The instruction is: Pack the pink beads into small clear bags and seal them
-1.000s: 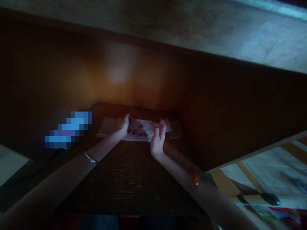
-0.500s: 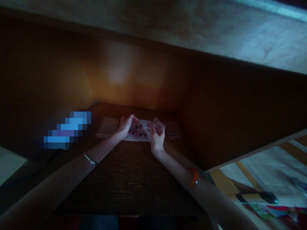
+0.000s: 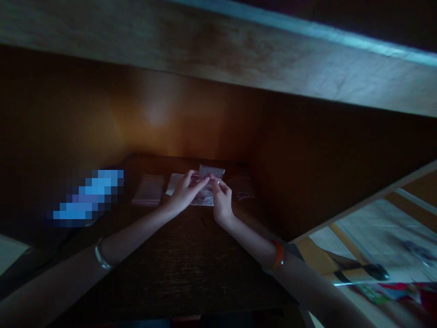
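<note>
My left hand [image 3: 185,192] and my right hand [image 3: 221,199] meet above a dark wooden desk [image 3: 177,264]. Their fingertips pinch a small clear plastic bag [image 3: 211,172] from either side. Under the hands lies a white sheet with a pink print [image 3: 205,199], mostly hidden by my fingers. A flat pale packet [image 3: 148,190] rests to the left of my left hand. A dark packet with pink marks [image 3: 243,191] lies to the right of my right hand.
A brown wooden back panel [image 3: 164,123] rises behind the desk, with a pale shelf board [image 3: 273,59] above. A pixelated blue object [image 3: 87,198] stands at the left. Papers and a black-tipped marker [image 3: 362,273] lie low at the right, beyond a wooden edge.
My hands have come closer together, and the clear bag now stands up between my fingertips above the printed sheet. The view has tilted slightly.
</note>
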`<state>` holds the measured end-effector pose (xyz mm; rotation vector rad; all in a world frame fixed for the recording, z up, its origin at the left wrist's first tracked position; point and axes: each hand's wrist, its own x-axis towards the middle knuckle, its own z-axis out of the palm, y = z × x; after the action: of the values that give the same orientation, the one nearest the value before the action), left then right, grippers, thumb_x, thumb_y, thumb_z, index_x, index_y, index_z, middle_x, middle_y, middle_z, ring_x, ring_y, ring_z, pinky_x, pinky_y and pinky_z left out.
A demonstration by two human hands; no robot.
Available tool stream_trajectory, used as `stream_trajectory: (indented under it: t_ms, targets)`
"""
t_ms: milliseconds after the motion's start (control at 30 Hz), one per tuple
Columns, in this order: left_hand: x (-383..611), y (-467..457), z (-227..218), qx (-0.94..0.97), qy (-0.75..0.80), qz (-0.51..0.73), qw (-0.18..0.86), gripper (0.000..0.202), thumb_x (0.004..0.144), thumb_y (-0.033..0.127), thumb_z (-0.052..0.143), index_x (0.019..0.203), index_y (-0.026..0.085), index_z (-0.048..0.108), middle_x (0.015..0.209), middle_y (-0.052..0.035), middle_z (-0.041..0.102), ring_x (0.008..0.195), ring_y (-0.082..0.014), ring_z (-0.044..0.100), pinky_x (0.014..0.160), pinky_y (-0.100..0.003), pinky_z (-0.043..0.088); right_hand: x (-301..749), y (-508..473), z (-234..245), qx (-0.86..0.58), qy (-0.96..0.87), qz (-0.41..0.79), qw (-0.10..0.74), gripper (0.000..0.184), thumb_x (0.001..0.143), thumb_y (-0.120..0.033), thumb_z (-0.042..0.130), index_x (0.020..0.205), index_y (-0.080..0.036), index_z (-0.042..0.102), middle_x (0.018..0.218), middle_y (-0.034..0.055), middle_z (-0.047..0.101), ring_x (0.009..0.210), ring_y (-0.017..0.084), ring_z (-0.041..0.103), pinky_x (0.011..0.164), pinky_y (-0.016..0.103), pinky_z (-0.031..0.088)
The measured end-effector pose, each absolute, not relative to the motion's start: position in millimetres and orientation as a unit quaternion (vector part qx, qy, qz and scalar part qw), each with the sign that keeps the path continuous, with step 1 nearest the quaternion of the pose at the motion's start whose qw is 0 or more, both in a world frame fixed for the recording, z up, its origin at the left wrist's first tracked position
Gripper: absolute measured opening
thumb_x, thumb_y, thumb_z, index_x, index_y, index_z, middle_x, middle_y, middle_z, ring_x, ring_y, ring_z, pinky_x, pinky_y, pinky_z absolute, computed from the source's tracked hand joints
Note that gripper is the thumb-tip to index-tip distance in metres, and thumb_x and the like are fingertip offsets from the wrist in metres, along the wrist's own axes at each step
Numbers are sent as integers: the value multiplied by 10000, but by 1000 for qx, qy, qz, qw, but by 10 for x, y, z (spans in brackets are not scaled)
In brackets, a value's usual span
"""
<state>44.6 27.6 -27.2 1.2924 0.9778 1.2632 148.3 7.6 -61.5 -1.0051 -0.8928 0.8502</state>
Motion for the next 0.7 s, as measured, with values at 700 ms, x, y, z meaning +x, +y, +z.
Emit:
stream_trajectory:
  t_ms: [700]
  targets:
    - [131, -83, -571, 446, 401, 533, 597, 194, 699, 341, 676, 792, 172, 696, 810, -53, 708, 747, -176, 655, 676, -257, 518, 1576, -419, -591, -412, -543, 575, 452, 260, 769, -428, 606, 726, -175, 559, 538, -55, 551, 409, 55, 483, 410, 181, 373]
